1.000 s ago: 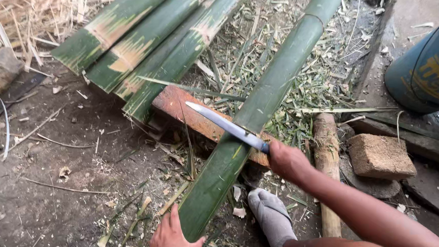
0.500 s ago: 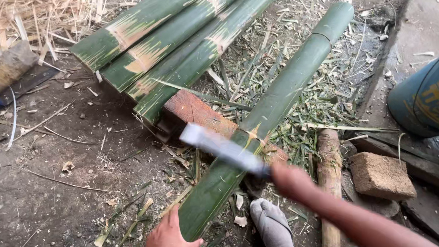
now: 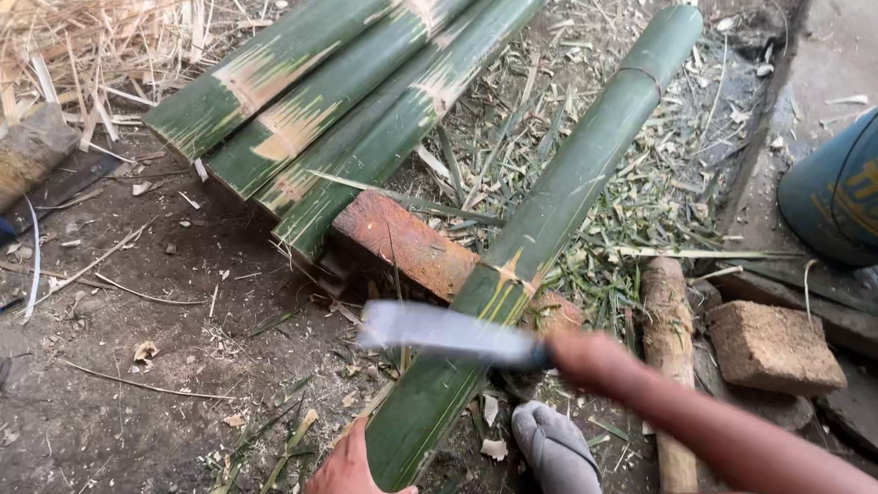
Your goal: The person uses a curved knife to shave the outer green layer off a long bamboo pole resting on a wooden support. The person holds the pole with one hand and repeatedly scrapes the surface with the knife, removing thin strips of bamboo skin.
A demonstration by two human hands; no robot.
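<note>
A long green bamboo pole (image 3: 567, 200) lies slanted across a reddish wooden block (image 3: 404, 241), with a pale cut mark at its node. My right hand (image 3: 593, 361) grips the handle of a broad knife (image 3: 444, 333), whose blurred blade hangs across the pole just below the node. My left hand (image 3: 346, 487) rests on the ground at the pole's near end, touching it. A grey-socked foot (image 3: 560, 456) sits beside that end.
Three cut green bamboo lengths (image 3: 341, 92) lie stacked at upper left. Dry straw (image 3: 58, 46) is piled behind them. A blue drum (image 3: 862, 190) stands at right, with a brick (image 3: 770, 345) and a short log (image 3: 667, 335) nearby. Green shavings litter the dirt.
The knife has swung down and toward me, from over the block to across the pole below the node. The view has shifted, so the pole now sits higher in the frame.
</note>
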